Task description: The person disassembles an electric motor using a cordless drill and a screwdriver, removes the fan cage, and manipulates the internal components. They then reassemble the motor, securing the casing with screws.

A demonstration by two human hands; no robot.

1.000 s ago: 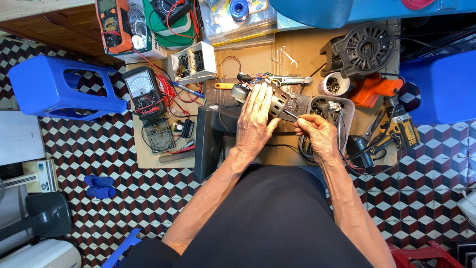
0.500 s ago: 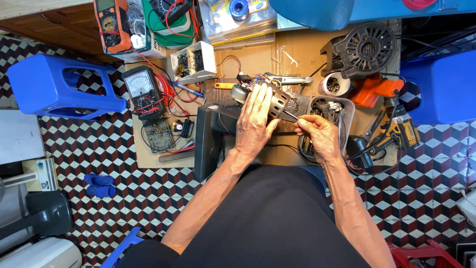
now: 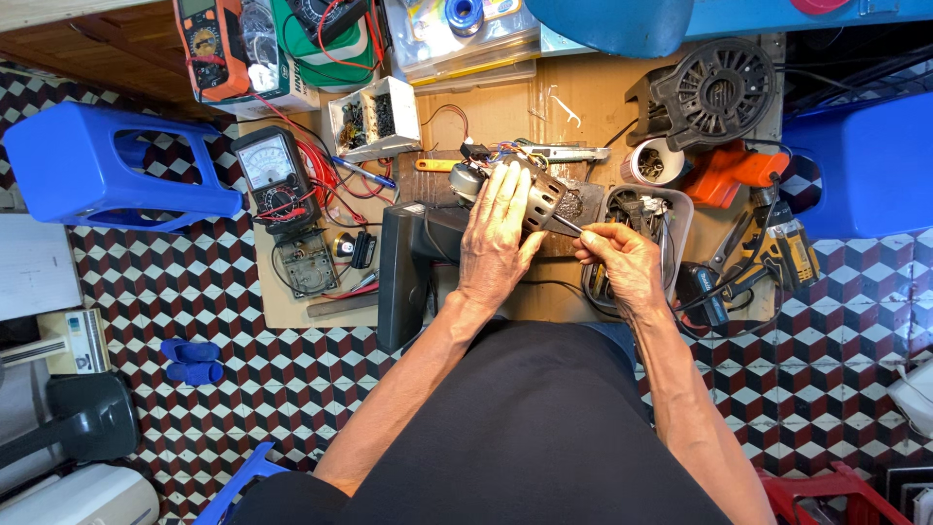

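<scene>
My left hand (image 3: 498, 238) lies flat over a small grey electric motor (image 3: 541, 194) with coloured wires at its far end, holding it down on a cardboard sheet (image 3: 505, 117). My right hand (image 3: 622, 262) is closed on a thin dark tool (image 3: 567, 227) whose tip points at the motor's near side. A black plastic housing (image 3: 413, 267) stands just left of my left hand.
An analogue meter (image 3: 270, 167) with red leads, a small circuit board (image 3: 306, 262) and a box of small parts (image 3: 374, 119) lie to the left. A clear tray (image 3: 673, 209), orange drill (image 3: 729, 170), black fan cover (image 3: 714, 92), yellow tool (image 3: 782, 248) and blue stools (image 3: 107, 165) surround the work.
</scene>
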